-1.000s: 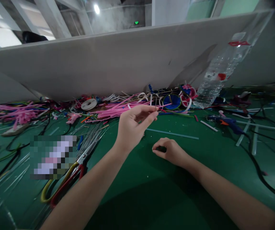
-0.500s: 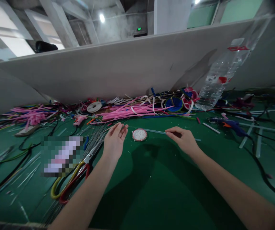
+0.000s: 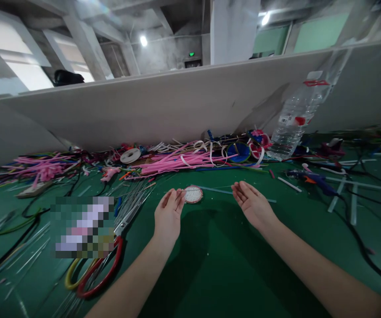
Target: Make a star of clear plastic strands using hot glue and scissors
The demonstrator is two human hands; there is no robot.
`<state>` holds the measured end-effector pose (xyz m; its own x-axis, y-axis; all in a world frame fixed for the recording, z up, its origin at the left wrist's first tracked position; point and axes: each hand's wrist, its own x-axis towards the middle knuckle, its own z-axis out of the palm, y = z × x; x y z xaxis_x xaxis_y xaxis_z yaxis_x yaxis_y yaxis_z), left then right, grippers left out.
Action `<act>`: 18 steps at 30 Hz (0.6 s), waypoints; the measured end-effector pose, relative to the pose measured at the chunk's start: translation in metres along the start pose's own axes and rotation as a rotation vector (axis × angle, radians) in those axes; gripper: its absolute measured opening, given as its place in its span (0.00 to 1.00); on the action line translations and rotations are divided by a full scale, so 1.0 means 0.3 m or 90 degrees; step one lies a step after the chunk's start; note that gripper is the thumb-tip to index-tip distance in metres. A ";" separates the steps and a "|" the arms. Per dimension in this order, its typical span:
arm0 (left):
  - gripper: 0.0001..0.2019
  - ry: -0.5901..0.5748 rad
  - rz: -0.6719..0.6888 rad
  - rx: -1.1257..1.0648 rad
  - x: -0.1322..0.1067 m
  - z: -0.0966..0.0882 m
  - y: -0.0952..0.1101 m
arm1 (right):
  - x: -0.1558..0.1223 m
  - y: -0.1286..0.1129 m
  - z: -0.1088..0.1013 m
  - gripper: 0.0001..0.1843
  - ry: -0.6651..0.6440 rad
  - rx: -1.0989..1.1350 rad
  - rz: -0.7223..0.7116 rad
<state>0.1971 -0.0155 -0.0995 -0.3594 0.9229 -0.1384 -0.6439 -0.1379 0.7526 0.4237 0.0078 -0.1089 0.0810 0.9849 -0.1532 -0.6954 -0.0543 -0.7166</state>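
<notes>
A thin wire (image 3: 212,189) runs nearly level between my two hands. My left hand (image 3: 169,214) pinches it, and a stretch of wire sticks out to the left. On the other side, the fingertips of my right hand (image 3: 252,203) are closed on its right part. Behind the wire, a small round white disc with a red rim (image 3: 193,194) lies on the green table. A translucent strip, perhaps a glue stick (image 3: 219,191), lies from the disc toward my right hand and passes behind it.
Large scissors with red and yellow handles (image 3: 120,227) lie left over a bundle of thin wires (image 3: 134,196). Pink fuzzy stems (image 3: 177,163) and a white spool (image 3: 130,155) line the back panel. At right are a plastic bottle (image 3: 293,119) and a blue glue gun (image 3: 316,181).
My right hand has turned palm inward and now pinches the wire; before, it was down at the translucent strip. My left hand has shifted slightly right and down. The camera view has tilted up a little.
</notes>
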 end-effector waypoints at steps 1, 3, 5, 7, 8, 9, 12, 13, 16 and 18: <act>0.07 0.007 0.003 0.007 0.001 -0.001 -0.001 | -0.001 0.003 0.000 0.10 -0.001 -0.009 -0.003; 0.06 0.020 0.010 0.015 0.002 -0.002 -0.001 | -0.001 0.008 -0.003 0.11 0.003 -0.028 -0.006; 0.05 0.027 0.011 0.016 0.004 -0.005 -0.002 | 0.001 0.013 -0.008 0.12 0.009 -0.044 -0.009; 0.05 0.027 0.008 0.008 0.006 -0.011 -0.003 | 0.003 0.015 -0.013 0.12 0.010 -0.061 -0.012; 0.04 0.029 0.007 0.001 0.007 -0.015 -0.003 | 0.003 0.015 -0.015 0.13 0.009 -0.068 -0.013; 0.04 0.031 0.007 -0.007 0.009 -0.020 -0.003 | 0.004 0.014 -0.016 0.13 0.006 -0.075 -0.013; 0.02 0.043 0.007 -0.030 0.010 -0.031 -0.001 | 0.003 0.011 -0.018 0.13 -0.001 -0.100 -0.021; 0.02 0.046 0.003 -0.035 0.009 -0.033 0.000 | 0.002 0.010 -0.018 0.13 -0.001 -0.107 -0.026; 0.01 0.051 -0.016 -0.049 0.007 -0.031 0.004 | 0.001 0.008 -0.017 0.12 -0.002 -0.111 -0.039; 0.01 0.053 -0.024 -0.054 0.005 -0.028 0.006 | 0.000 0.010 -0.015 0.11 -0.005 -0.095 -0.039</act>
<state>0.1898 -0.0174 -0.1037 -0.3866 0.8952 -0.2216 -0.7120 -0.1370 0.6887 0.4250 0.0070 -0.1142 0.1145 0.9883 -0.1011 -0.5756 -0.0169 -0.8175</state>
